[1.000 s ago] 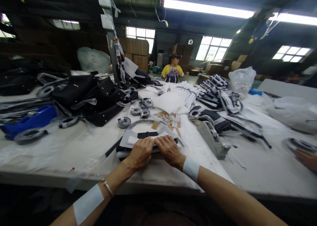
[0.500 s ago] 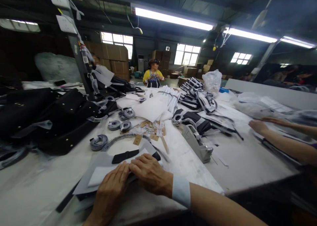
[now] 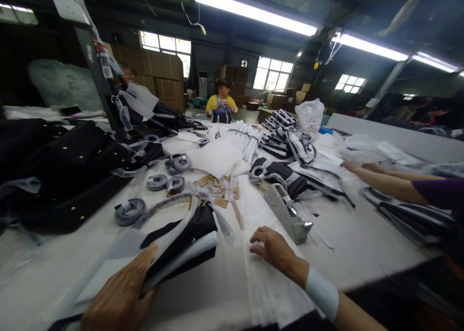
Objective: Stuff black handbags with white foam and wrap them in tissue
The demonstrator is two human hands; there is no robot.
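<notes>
My left hand (image 3: 121,285) grips the near-left side of a black bag (image 3: 201,220), thumb underneath and fingers on top. White padding sheets (image 3: 208,244) show in the bag's fold, and a strap wrapped in clear film (image 3: 161,208) arches from it. Under my left wrist lies a pale sheet (image 3: 96,278). My right hand (image 3: 277,251), with a pale band at the wrist, hovers over the table to the right of the bag. It holds nothing and its fingers are slightly curled and apart. Just beyond it stands a grey tape dispenser (image 3: 284,212).
Black bags (image 3: 54,176) are heaped at the left. Wrapped strap coils (image 3: 130,211), paper tags (image 3: 219,191) and white sheets (image 3: 217,154) cover the middle. Bundled straps (image 3: 279,133) lie farther back. A co-worker's arms (image 3: 384,176) reach in from the right; another person sits across.
My right hand has left the bag and moved right, toward the tape dispenser. The bag's right side now stands raised and folded in my left hand. The co-worker's arms have reached farther inward.
</notes>
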